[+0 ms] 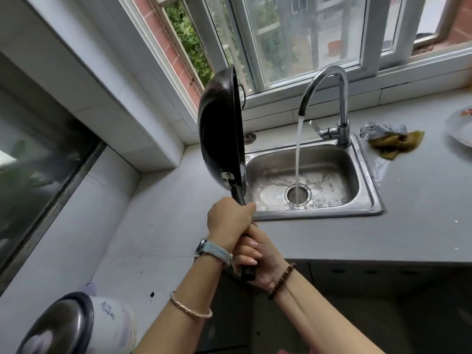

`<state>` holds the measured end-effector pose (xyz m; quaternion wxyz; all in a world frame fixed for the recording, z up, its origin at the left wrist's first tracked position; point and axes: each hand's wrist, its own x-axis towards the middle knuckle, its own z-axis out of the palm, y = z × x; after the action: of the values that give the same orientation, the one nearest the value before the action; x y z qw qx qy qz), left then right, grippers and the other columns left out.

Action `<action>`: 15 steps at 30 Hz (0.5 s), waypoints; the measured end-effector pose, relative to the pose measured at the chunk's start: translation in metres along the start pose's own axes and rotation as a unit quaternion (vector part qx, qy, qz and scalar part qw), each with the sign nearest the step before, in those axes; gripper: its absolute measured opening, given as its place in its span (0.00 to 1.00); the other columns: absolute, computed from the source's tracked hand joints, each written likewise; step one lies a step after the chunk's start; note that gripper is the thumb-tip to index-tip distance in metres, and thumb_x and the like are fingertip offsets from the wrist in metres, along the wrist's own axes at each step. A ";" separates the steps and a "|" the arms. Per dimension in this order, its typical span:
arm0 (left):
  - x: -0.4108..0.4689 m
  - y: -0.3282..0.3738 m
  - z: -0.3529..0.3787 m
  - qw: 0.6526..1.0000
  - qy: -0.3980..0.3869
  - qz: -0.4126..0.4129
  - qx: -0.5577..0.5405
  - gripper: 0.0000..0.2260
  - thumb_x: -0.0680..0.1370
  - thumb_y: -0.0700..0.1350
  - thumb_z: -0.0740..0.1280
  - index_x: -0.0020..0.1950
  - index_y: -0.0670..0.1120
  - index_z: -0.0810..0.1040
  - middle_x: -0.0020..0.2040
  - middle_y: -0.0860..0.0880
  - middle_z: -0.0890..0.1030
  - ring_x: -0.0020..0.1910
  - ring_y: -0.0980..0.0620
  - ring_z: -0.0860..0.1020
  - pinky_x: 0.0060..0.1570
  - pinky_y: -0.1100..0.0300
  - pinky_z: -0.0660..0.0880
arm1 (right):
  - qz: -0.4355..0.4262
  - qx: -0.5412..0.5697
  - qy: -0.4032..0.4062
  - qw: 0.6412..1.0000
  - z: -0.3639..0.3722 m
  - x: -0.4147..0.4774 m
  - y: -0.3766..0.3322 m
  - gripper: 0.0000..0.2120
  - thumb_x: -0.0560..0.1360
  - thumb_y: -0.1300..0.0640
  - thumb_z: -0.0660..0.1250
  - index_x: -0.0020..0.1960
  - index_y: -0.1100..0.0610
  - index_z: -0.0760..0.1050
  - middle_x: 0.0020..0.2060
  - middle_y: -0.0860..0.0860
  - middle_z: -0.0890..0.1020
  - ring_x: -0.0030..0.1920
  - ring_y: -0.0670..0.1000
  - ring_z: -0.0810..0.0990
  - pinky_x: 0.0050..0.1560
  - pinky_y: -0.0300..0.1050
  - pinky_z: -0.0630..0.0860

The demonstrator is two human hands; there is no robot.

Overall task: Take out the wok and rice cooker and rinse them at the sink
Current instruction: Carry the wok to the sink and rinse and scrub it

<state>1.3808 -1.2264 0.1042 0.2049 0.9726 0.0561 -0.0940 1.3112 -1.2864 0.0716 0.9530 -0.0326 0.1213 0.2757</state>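
Note:
A black wok [219,129] stands on edge over the left rim of the steel sink [362,175], its bottom facing left. My left hand [228,221] grips the upper part of its long black handle. My right hand [258,259] grips the handle's lower end just behind. Water runs from the chrome tap [329,98] into the drain, to the right of the wok and apart from it. The white rice cooker [102,320] with a dark lid sits on the counter at the bottom left.
A grey and olive cloth [393,141] lies on the counter right of the tap. A white plate [459,129] shows at the far right edge. A window sill runs behind the sink. A dark glass panel fills the left wall.

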 end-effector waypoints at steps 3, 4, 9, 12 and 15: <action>0.001 0.003 0.000 1.000 0.007 0.002 0.009 0.22 0.63 0.57 0.56 0.37 0.44 0.83 0.36 0.49 0.84 0.41 0.48 0.81 0.45 0.54 0.79 | -0.002 0.019 -0.012 1.000 0.000 0.001 -0.001 0.20 0.71 0.53 0.63 0.22 0.57 0.67 0.14 0.46 0.64 0.11 0.43 0.62 0.12 0.31 0.57; 0.001 0.004 0.001 1.000 0.006 0.002 0.010 0.22 0.62 0.57 0.56 0.37 0.44 0.83 0.36 0.49 0.84 0.41 0.48 0.81 0.45 0.54 0.79 | -0.004 0.021 -0.014 1.000 0.000 0.001 -0.002 0.20 0.71 0.54 0.63 0.22 0.57 0.66 0.14 0.46 0.64 0.11 0.43 0.63 0.12 0.31 0.57; 0.001 0.005 0.004 1.000 -0.001 0.000 0.019 0.21 0.63 0.57 0.56 0.38 0.45 0.82 0.36 0.50 0.84 0.41 0.48 0.81 0.46 0.54 0.78 | -0.007 0.020 -0.018 1.000 -0.004 -0.001 -0.002 0.22 0.73 0.51 0.62 0.21 0.56 0.67 0.14 0.46 0.64 0.11 0.43 0.63 0.12 0.31 0.56; 0.000 0.006 0.005 1.000 -0.006 0.001 0.021 0.22 0.64 0.58 0.56 0.39 0.45 0.83 0.36 0.50 0.84 0.41 0.49 0.81 0.46 0.55 0.78 | -0.010 0.009 -0.014 1.000 -0.004 -0.002 -0.002 0.23 0.72 0.50 0.61 0.20 0.56 0.68 0.13 0.45 0.64 0.11 0.44 0.62 0.13 0.30 0.55; -0.003 0.006 0.004 1.000 -0.006 0.002 0.022 0.20 0.65 0.57 0.57 0.39 0.45 0.82 0.36 0.50 0.84 0.41 0.49 0.81 0.45 0.54 0.78 | -0.008 0.004 -0.011 1.000 -0.003 -0.004 -0.002 0.23 0.71 0.51 0.63 0.20 0.56 0.67 0.13 0.46 0.64 0.11 0.44 0.62 0.13 0.30 0.54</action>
<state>1.3783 -1.2337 0.1032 0.1845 0.9763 0.0507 -0.1009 1.3079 -1.2905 0.0695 0.9566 -0.0273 0.1119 0.2678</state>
